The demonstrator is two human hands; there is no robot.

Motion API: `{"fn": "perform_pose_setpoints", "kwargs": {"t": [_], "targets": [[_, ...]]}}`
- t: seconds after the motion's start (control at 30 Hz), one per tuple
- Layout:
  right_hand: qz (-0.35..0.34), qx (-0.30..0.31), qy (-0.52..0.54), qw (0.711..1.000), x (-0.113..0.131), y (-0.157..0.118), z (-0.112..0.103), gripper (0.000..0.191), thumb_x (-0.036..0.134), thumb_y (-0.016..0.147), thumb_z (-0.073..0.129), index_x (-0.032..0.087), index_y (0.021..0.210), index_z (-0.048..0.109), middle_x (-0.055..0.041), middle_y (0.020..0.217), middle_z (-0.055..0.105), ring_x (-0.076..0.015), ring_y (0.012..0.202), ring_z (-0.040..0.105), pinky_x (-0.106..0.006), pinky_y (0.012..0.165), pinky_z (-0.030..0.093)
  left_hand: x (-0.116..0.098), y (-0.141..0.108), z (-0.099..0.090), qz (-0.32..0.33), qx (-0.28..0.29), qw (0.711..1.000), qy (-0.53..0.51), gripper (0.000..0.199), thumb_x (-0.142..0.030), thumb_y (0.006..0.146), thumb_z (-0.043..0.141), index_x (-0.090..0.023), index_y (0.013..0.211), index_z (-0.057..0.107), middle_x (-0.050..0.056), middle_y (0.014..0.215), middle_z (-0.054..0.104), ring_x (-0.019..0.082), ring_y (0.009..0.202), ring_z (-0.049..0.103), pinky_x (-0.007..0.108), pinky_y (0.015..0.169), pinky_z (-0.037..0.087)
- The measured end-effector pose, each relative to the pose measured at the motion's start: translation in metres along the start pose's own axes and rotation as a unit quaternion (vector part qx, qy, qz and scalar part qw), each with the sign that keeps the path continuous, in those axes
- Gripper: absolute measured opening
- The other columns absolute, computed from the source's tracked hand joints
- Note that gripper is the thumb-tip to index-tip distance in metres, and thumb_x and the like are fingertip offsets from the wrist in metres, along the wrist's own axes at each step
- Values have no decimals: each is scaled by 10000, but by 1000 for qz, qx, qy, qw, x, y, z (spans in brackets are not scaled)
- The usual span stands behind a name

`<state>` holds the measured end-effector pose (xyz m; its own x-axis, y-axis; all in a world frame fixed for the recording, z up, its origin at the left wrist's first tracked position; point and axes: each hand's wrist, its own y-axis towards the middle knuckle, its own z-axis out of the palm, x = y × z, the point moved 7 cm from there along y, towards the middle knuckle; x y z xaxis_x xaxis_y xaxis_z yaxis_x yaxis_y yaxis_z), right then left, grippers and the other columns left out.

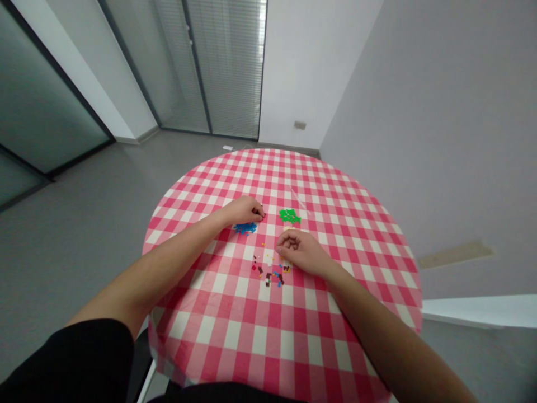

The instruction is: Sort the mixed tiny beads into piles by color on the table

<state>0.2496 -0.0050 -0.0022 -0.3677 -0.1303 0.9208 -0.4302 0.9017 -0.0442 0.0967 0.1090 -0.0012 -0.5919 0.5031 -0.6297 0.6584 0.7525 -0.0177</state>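
My left hand (245, 210) is over the far side of a pile of small blue pieces (245, 228). Its fingertips are pinched together, and tiny dark bits show at them; whether these are held or lie on the cloth is unclear. My right hand (302, 250) rests to the right with fingers curled and thumb close to them; anything between them is too small to make out. Beyond it lies a pile of small green pieces (289, 216). Scattered mixed pieces, like tiny building bricks, include a dark brown piece (260, 270) and a red piece (254, 267). Pale pieces are partly hidden by my right hand.
A round table with a red-and-white checked cloth (235, 336) stands before me. Behind it are a glass door (226, 67) and a white wall with a socket (300, 125). A grey wall (440, 140) runs along the right.
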Motion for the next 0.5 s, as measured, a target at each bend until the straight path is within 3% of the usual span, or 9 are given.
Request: {"fn": "perform_pose_setpoints", "kwargs": {"t": [0.13,0.2,0.5], "targets": [[-17,167,-127,978,7,-11,11,139,235,804,665,183,912,735,-4,679,660,-121,581,569,-227,534,407,0,0,0,-6,0,1000,28,148,-209,757,649,-185,830,775,55,885,761,173,754,657,266,681,410],[-29,216,-175,960,10,-16,15,193,207,784,679,200,954,769,7,672,657,-111,563,543,-217,511,370,-2,-1,-1,-5,-7,1000,29,151,-219,750,651,-190,828,776,58,889,761,174,748,653,268,674,407],[-60,224,-257,938,16,-19,21,253,100,744,646,216,917,791,-3,785,726,-107,614,565,-220,557,364,-22,-20,-15,15,-80,997,8,193,-236,820,584,-177,838,766,67,843,745,163,733,632,280,654,411]]}}
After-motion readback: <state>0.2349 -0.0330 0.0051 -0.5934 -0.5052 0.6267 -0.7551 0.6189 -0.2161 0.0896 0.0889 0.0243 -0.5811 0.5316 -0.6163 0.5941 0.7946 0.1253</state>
